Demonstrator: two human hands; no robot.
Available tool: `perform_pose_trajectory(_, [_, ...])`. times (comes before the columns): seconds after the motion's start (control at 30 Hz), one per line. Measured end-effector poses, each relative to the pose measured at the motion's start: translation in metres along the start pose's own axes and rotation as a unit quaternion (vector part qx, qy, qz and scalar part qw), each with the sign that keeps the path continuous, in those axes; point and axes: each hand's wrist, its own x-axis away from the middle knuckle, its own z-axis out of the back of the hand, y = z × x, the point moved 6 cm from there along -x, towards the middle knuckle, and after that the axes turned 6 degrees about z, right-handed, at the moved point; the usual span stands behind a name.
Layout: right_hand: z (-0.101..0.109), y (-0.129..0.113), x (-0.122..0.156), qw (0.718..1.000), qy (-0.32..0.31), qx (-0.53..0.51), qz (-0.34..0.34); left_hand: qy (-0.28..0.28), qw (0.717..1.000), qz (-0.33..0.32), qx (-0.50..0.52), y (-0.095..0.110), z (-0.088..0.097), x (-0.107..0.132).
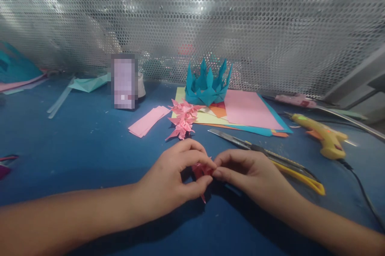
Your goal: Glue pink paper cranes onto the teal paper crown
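Observation:
Between my two hands is a small pink folded paper piece with pointed tips, partly covered by my fingers. My left hand curls round it from the left, thumb and fingers closed on it. From the right, my right hand pinches its edge between thumb and forefinger. Just beyond my hands lie several spiky pink origami pieces close together. Left of those rests a stack of pink paper strips. A yellow-handled cutter knife lies behind my right hand.
A blue folded paper crown stands on coloured paper sheets. A yellow glue gun with a black cord lies at right. At left are a phone, a mint folded paper and clear sticks. Perforated metal walls the back.

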Motion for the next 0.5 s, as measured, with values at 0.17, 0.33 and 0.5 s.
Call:
perform_pose_trajectory(0.17, [-0.0026,-0.0048,0.0017,0.999,-0.011,0.041,0.020,0.007,1.000,0.000,-0.009,0.0009,0.0005,0.0002])
perform_pose_trajectory(0.33, [-0.0056,-0.0017,0.0036,1.000,-0.008,-0.013,-0.022,0.006,1.000,-0.004,-0.010,0.0025,-0.0002,-0.0005])
perform_pose_trajectory(0.5, [-0.0080,0.0023,0.0045,0.992,-0.014,-0.100,-0.081,-0.001,1.000,-0.006,-0.014,0.0023,-0.0009,0.0004])
